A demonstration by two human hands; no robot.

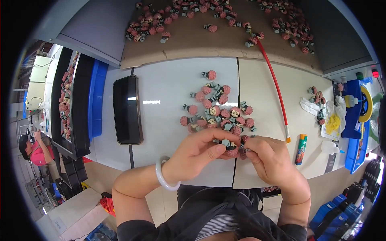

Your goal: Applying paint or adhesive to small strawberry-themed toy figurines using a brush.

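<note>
My left hand (197, 154), with a pale bangle at its wrist, pinches a small pink-haired figurine (230, 147) above the white tabletop. Close beside it, the fingers of my right hand (268, 157) are pressed together at the figurine's right side. Something small and thin seems to sit in that pinch, but I cannot make out what. Just beyond both hands lies a loose cluster of similar figurines (225, 113), with pink hair, dark clothes and grey-blue parts, some face up and others turned over.
A dark phone (128, 109) lies to the left. On the right are a red-handled paintbrush (274, 82), a green and orange tube (301, 149) and a white squeeze bottle (329, 147). More figurines cover a brown shelf (201, 40) behind. A blue tray (97, 96) stands left; a person (38, 150) sits farther off.
</note>
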